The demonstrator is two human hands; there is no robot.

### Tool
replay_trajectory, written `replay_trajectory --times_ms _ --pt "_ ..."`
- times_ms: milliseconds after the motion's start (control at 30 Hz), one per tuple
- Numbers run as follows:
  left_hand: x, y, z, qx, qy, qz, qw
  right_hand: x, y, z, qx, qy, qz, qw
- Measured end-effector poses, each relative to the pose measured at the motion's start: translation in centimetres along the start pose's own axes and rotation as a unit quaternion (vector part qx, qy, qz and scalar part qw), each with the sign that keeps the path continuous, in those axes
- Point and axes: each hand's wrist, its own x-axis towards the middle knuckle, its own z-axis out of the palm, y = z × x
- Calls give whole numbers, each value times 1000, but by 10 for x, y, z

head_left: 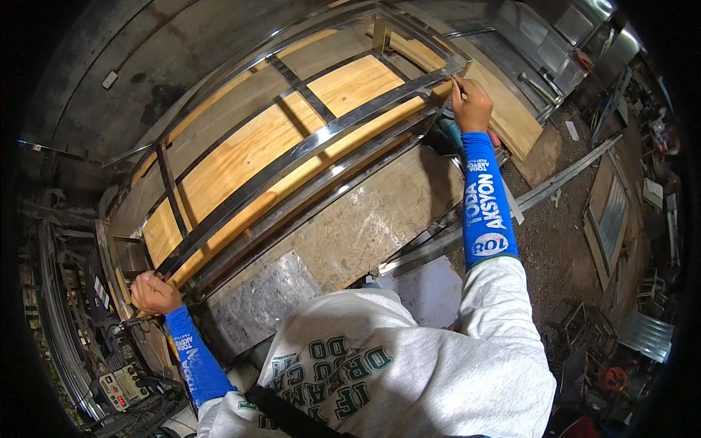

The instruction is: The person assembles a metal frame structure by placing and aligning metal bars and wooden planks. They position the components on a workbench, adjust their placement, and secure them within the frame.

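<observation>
A shiny metal frame of square tubing [318, 137] with crossbars stretches diagonally in front of me, from lower left to upper right. Pale wooden boards [252, 146] show through its openings. My left hand [155, 293] is closed around the frame's near left corner; its fingertips are partly hidden. At the near right corner, my right hand [472, 104] has its fingers curled and pinched on the metal tube. Just below the right wrist sits a teal power tool [450, 133], mostly covered by the arm.
Between me and the frame lies a worn work surface with a grey metal sheet [263, 299]. A plywood board [504, 109] and long metal bars [555, 182] are on the right. At lower left stands a box with knobs and a lit display [123, 387], among cables.
</observation>
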Motion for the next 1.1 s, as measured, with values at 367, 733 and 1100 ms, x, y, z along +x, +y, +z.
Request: replay_trajectory --times_ms 367,733,1100 --pt "4 6 -4 -6 -4 3 1000 -5 -4 7 -11 26 39 999" --pt "6 6 -4 -6 -16 -7 1000 -3 -8 5 -58 -6 71 996" --pt "3 6 -4 -8 -3 -16 1000 8 -18 0 -92 -10 53 994"
